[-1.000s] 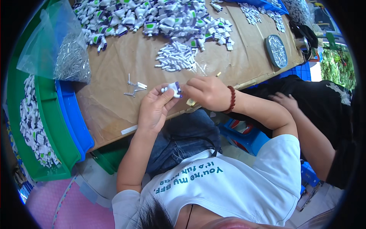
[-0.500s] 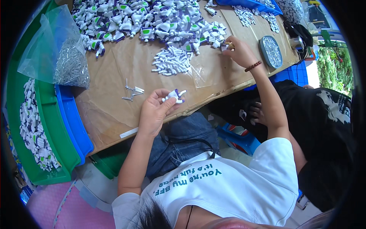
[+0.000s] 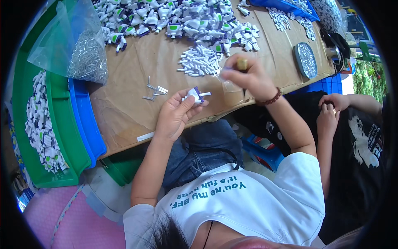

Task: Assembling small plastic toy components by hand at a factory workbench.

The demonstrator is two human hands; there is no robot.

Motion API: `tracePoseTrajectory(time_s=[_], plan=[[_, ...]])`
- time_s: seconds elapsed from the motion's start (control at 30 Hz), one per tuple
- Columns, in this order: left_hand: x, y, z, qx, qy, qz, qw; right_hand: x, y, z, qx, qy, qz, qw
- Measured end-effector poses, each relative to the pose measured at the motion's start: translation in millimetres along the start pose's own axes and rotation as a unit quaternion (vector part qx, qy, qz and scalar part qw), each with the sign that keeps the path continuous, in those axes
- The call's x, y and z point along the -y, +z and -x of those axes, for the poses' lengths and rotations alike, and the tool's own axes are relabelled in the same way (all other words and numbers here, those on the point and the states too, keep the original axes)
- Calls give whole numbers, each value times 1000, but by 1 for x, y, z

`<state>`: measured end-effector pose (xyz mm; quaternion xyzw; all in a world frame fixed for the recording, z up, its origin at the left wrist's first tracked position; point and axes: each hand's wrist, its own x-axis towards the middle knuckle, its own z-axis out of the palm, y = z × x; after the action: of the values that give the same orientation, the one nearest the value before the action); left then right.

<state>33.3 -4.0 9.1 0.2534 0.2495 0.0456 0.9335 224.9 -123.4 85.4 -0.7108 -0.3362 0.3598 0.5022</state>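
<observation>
My left hand (image 3: pixel 172 118) pinches a small white-and-purple plastic toy body (image 3: pixel 194 96) above the table's front edge. A thin white peg-like piece (image 3: pixel 205 94) juts from its right side. My right hand (image 3: pixel 255 81), smeared by motion, is raised to the right of the toy body, apart from it. Its fingers are closed on a thing with a rounded tan end (image 3: pixel 242 64); the rest of that thing is hidden or blurred. Left of my left hand lie several thin metal pins (image 3: pixel 155 91). Short white tube-like parts (image 3: pixel 199 61) form a pile beyond my hands.
A large heap of white, purple and green toy bodies (image 3: pixel 174 18) covers the back. At left are a bag of pins (image 3: pixel 87 58), a green bin (image 3: pixel 68 137) and a blue tray (image 3: pixel 89 120). A pin dish (image 3: pixel 305 61) stands at right, near another person's hands (image 3: pixel 330 108).
My right hand has come back from the toy heap's right end toward my left hand, with the tan-ended thing in it. The toy body has turned slightly. The other person's hands have come together.
</observation>
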Motion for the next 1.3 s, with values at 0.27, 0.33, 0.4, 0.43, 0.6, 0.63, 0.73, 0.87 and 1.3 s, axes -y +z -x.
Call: tracePoseTrajectory(time_s=[0.27, 0.33, 0.4, 0.43, 0.6, 0.63, 0.73, 0.87, 1.3], plan=[[0, 1, -1, 8, 1, -3, 1000, -14, 45, 3, -3, 81, -163, 983], [0, 1, -1, 9, 0, -4, 1000, -13, 46, 3, -7, 84, -171, 982], [0, 0, 0, 6, 1, -5, 1000, -7, 47, 4, -11, 97, -187, 978], [0, 0, 0, 5, 1, -3, 1000, -7, 47, 5, -10, 91, -174, 980], [1, -1, -2, 16, 2, 0, 1000, -10, 44, 7, 7, 84, -87, 993], [1, -1, -1, 15, 2, 0, 1000, -10, 43, 7, 13, 77, -66, 995], [0, 0, -1, 12, 1, -1, 1000, -8, 38, 9, 31, 65, -16, 997], [0, -2, -2, 15, 2, -5, 1000, -8, 35, 6, 26, 69, -33, 997], [3, 0, -2, 4, 14, 10, 1000, -19, 36, 10, 21, 2, -4, 1000]])
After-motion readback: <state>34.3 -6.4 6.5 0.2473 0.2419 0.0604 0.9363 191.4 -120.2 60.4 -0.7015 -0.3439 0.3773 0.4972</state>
